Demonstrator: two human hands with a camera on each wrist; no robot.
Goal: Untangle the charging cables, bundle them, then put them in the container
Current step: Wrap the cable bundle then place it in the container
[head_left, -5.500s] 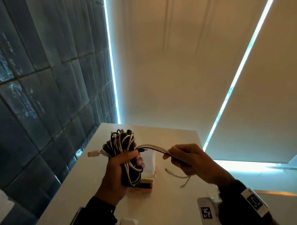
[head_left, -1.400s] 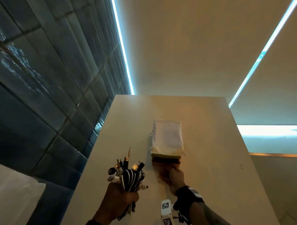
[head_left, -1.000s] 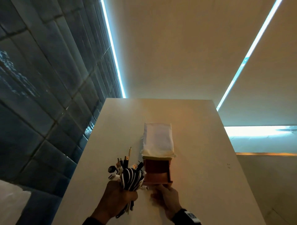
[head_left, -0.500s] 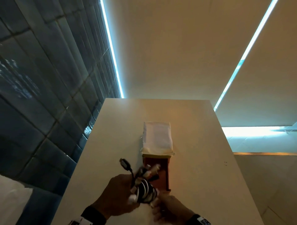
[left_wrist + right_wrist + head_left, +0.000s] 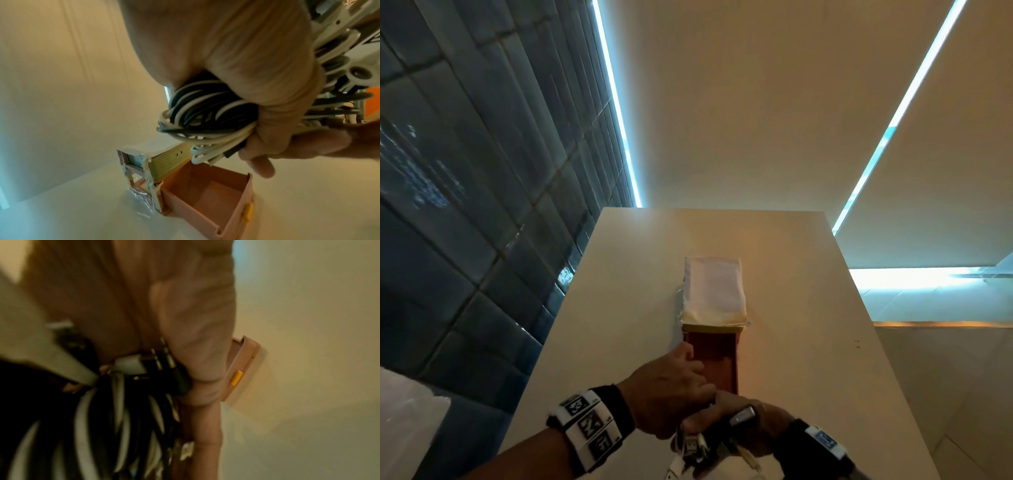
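Note:
A bundle of black and white charging cables (image 5: 205, 113) is gripped in my left hand (image 5: 671, 383), just above the open pink drawer (image 5: 205, 194) of the container (image 5: 714, 291). In the head view the bundle's plug ends (image 5: 697, 445) stick out toward me below both hands. My right hand (image 5: 743, 428) curls over those plugs (image 5: 154, 363) beside the drawer front with its yellow tab (image 5: 236, 378). The drawer (image 5: 717, 359) is pulled out toward me and has nothing in it. Most of the bundle is hidden by the hands in the head view.
The container stands mid-table on a pale tabletop (image 5: 808, 308); its top is white and a scrap of clear plastic wrap (image 5: 141, 199) hangs at its side. A dark tiled wall (image 5: 465, 205) runs along the left table edge. The right edge drops to the floor.
My right hand pulled the drawer out, then left its front and closed over the plug ends. My left hand brought the bundle right, over the drawer's near end, and turned it plugs toward me.

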